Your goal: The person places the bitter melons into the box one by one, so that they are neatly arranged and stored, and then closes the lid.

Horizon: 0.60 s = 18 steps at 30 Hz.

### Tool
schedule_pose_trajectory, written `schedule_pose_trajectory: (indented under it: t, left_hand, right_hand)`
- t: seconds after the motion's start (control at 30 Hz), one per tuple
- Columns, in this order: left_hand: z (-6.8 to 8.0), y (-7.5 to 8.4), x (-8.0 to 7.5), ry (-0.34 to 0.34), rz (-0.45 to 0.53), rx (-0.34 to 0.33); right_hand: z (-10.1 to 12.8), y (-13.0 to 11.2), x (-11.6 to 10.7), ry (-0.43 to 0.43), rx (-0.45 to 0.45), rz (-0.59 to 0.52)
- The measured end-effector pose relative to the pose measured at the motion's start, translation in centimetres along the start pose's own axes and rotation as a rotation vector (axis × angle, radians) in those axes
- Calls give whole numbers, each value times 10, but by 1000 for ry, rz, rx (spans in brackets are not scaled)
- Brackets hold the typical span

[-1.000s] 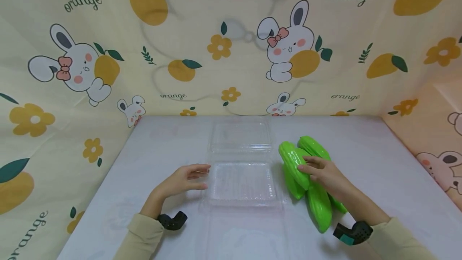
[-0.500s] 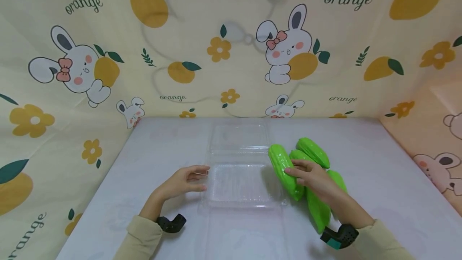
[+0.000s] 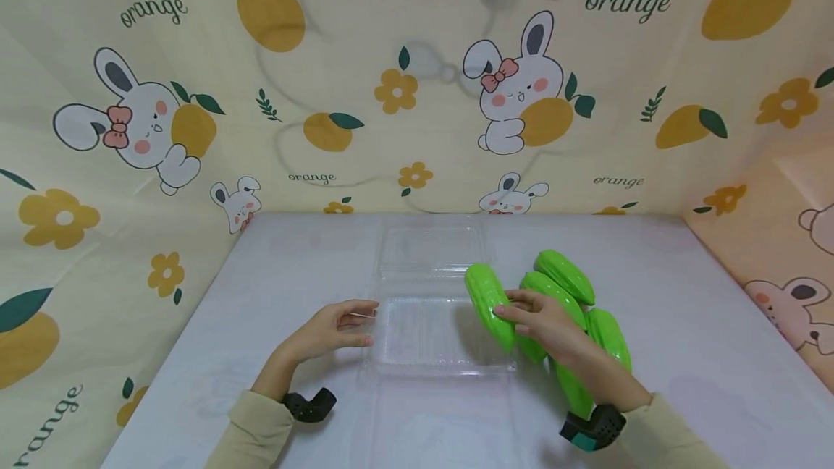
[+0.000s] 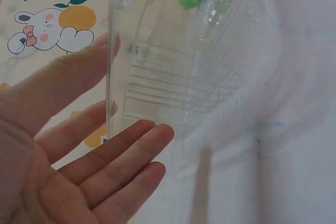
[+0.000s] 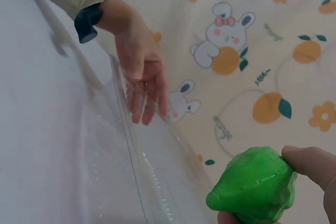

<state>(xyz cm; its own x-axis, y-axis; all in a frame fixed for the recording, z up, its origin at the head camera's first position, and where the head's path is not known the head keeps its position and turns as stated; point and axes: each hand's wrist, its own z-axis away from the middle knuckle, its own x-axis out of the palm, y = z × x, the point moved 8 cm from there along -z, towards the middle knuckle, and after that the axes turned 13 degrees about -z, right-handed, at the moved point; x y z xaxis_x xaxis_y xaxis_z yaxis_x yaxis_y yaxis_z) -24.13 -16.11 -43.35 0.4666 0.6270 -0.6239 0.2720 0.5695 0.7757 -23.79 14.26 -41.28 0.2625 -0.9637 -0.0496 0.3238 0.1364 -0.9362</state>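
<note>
Green ridged toy gourd (image 3: 489,305), gripped by right hand (image 3: 541,320), should descend level into clear clamshell tray (image 3: 433,335), which open left hand (image 3: 329,328) steadies.

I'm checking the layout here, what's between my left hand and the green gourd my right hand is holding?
In the head view, only the clear plastic tray lies between the left hand and the green gourd.

Five glossy green ridged plastic vegetables are in view: one (image 3: 489,306) lifted at the box's edge and four on the white surface (image 3: 684,310), at (image 3: 564,275), (image 3: 554,294), (image 3: 609,339) and (image 3: 573,386). One clear hinged plastic box (image 3: 433,331) lies open. Two hands show, left hand (image 3: 329,328) and right hand (image 3: 544,320).
</note>
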Motion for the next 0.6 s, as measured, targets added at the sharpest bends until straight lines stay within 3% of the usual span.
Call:
schedule_pose_trajectory:
  t: [0.6]
  left_hand:
    - [1, 1, -1, 7, -15, 1]
  right_hand:
    - [-9, 1, 32, -43, -9, -61]
